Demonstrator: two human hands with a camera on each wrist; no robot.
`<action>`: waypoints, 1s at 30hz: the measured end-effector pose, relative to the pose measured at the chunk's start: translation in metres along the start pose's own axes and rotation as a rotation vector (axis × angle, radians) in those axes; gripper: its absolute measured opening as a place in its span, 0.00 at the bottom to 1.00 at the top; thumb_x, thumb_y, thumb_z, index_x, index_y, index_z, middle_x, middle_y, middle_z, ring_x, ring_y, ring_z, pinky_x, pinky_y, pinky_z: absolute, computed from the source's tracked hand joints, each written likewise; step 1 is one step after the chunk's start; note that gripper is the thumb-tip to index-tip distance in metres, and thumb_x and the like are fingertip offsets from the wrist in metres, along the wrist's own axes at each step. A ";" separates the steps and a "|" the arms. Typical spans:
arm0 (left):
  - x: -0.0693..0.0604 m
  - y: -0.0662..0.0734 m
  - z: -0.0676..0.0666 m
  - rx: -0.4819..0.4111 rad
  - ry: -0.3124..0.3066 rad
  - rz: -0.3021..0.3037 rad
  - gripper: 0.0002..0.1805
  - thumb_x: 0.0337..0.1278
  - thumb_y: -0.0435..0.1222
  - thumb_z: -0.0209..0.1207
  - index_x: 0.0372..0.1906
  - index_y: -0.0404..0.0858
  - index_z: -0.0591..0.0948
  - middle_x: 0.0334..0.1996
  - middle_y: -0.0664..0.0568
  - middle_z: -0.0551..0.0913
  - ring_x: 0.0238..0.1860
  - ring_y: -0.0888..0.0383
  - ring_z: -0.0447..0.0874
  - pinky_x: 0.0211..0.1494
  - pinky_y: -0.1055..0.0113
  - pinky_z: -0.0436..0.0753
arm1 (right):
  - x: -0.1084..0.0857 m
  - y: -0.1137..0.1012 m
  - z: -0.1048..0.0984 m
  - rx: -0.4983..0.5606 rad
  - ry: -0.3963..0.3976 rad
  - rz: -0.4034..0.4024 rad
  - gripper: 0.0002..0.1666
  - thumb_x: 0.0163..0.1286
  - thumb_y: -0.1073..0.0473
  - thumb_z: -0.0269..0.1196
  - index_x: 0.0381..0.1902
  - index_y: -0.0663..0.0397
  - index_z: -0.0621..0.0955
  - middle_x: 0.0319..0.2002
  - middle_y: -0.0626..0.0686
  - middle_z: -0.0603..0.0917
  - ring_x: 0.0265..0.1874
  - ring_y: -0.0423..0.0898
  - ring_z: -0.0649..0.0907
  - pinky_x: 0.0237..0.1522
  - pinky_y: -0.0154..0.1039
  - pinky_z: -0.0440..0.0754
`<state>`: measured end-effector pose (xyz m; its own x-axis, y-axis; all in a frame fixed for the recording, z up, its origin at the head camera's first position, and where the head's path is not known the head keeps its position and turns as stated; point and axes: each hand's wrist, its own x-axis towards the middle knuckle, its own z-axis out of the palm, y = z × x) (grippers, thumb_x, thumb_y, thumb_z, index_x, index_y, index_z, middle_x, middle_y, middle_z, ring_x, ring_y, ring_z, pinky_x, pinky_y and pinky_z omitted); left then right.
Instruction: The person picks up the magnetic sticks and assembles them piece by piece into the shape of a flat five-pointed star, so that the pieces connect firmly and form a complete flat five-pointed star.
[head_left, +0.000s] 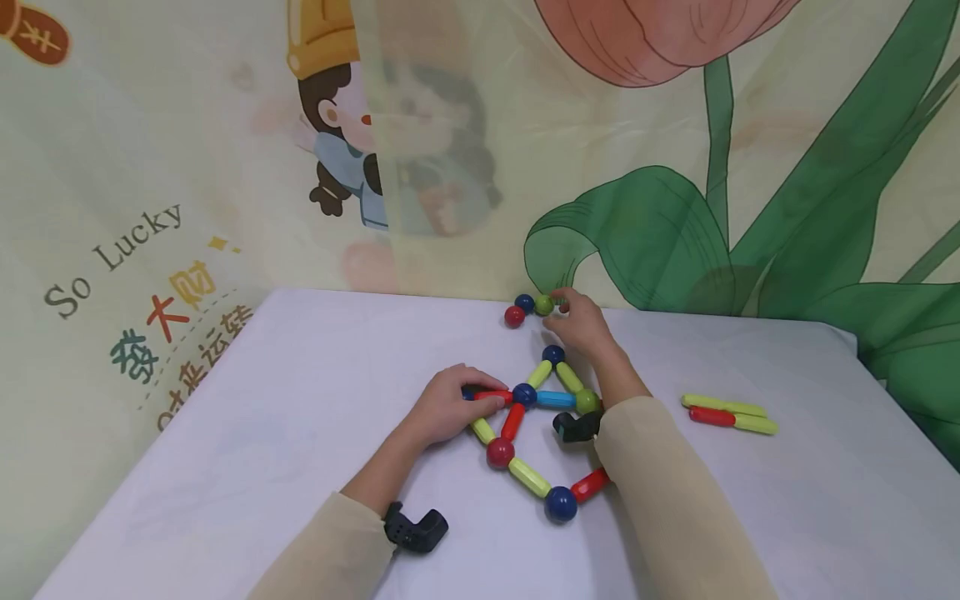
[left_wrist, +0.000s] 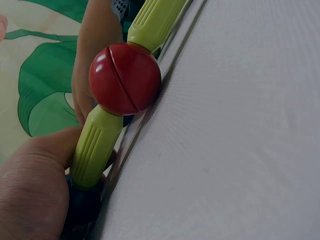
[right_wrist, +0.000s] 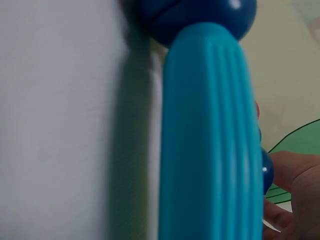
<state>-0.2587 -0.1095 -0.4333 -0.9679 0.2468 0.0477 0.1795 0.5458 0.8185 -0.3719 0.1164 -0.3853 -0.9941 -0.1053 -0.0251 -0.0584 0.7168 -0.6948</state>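
A frame of magnetic rods and balls stands mid-table. My left hand [head_left: 457, 404] grips its left corner, with fingertips about a red rod [head_left: 492, 395] and the palm by a dark blue ball [left_wrist: 84, 205]. From that corner a yellow-green rod [left_wrist: 96, 147] runs to a red ball [left_wrist: 125, 79]. Beyond the frame, my right hand [head_left: 581, 323] has thumb and forefinger beside a loose green ball [head_left: 543, 304]; whether they pinch it is unclear. The light-blue rod [right_wrist: 210, 135] fills the right wrist view, hiding much behind it; part of the right hand [right_wrist: 300, 187] shows there.
Loose blue [head_left: 524, 303] and red [head_left: 513, 316] balls sit beside the green one at the back edge. To the right lie several loose rods [head_left: 727, 414], yellow-green and red. A printed cloth [head_left: 465, 208] hangs behind the white table [head_left: 300, 400].
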 end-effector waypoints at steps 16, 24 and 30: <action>-0.001 0.001 0.002 -0.004 -0.010 0.011 0.12 0.62 0.45 0.69 0.49 0.52 0.90 0.48 0.56 0.85 0.54 0.54 0.79 0.61 0.51 0.78 | 0.007 -0.004 0.001 -0.077 0.004 0.014 0.32 0.74 0.59 0.59 0.73 0.60 0.68 0.66 0.66 0.75 0.63 0.61 0.75 0.69 0.57 0.75; 0.000 0.002 0.001 0.000 -0.012 0.003 0.12 0.62 0.45 0.69 0.50 0.52 0.90 0.48 0.56 0.85 0.54 0.55 0.78 0.60 0.53 0.79 | 0.009 -0.006 0.004 -0.086 0.006 0.082 0.28 0.74 0.57 0.60 0.69 0.57 0.72 0.60 0.63 0.79 0.56 0.59 0.77 0.65 0.55 0.78; -0.001 0.002 -0.001 0.002 -0.008 -0.009 0.12 0.62 0.45 0.69 0.49 0.52 0.90 0.49 0.55 0.85 0.55 0.53 0.78 0.61 0.51 0.79 | 0.008 -0.006 0.005 -0.035 0.017 0.108 0.28 0.75 0.56 0.60 0.69 0.58 0.72 0.61 0.64 0.78 0.58 0.60 0.78 0.65 0.55 0.78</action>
<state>-0.2578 -0.1094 -0.4310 -0.9680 0.2484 0.0353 0.1709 0.5497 0.8177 -0.3790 0.1081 -0.3851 -0.9962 -0.0146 -0.0855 0.0459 0.7471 -0.6631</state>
